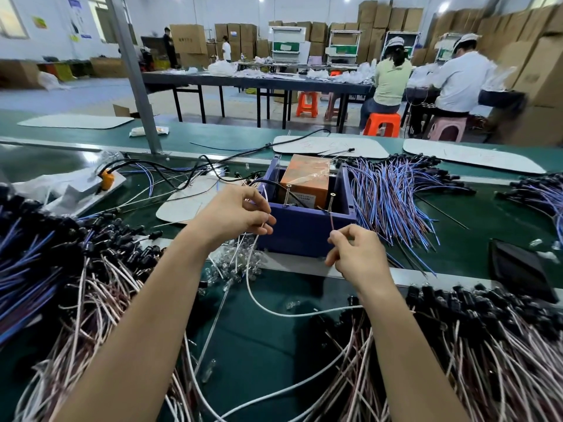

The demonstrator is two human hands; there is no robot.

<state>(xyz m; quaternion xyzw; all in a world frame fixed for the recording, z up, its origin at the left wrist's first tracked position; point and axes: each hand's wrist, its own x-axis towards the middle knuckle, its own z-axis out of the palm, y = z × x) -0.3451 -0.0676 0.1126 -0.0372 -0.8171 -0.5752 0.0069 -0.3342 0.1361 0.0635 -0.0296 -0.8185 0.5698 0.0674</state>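
My left hand [240, 213] pinches the end of a thin white wire [265, 309] just left of a blue box [307, 236]. The wire loops down over the green bench and runs off toward my right forearm. My right hand [356, 254] pinches a thin brown wire end [332, 220] that points up toward one of two upright screws [330, 202] on the box's near rim. An orange block [307, 178] wrapped in clear film sits inside the box. Small clear glass bulbs [237, 263] lie heaped below my left hand.
Bundles of pink wires with black sockets [502, 330] fill the right and left [100, 287] foreground. Blue and purple wire bundles [393, 202] lie right of the box. A black tray [518, 269] sits at the right. Two seated people [393, 77] work at tables behind the conveyor.
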